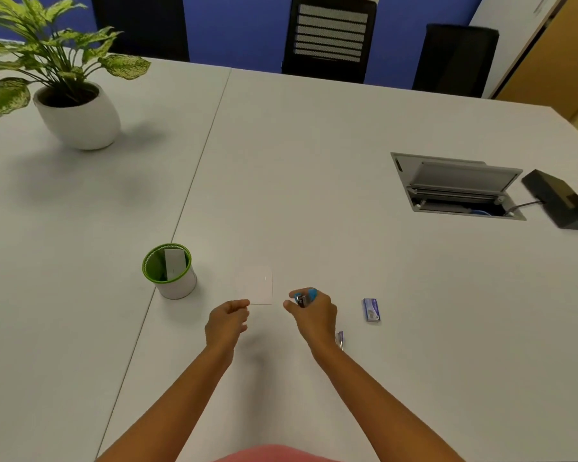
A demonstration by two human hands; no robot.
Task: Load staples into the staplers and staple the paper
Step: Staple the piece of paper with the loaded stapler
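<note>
A small pale paper slip (255,285) lies flat on the white table (314,155), with a tiny staple mark near its right edge. My left hand (227,323) pinches the slip's near left corner. My right hand (311,311) is closed around a small blue stapler (307,296), just right of the paper, with its metal mouth pointing left. A blue staple box (371,309) lies to the right of that hand. A purple object (340,340), perhaps a second stapler, shows beside my right wrist, mostly hidden.
A green-rimmed white cup (171,271) holding folded paper stands left of the slip. A potted plant (77,111) sits far left. An open cable hatch (454,188) and a black device (561,205) are at the right. Black chairs (329,38) line the far edge.
</note>
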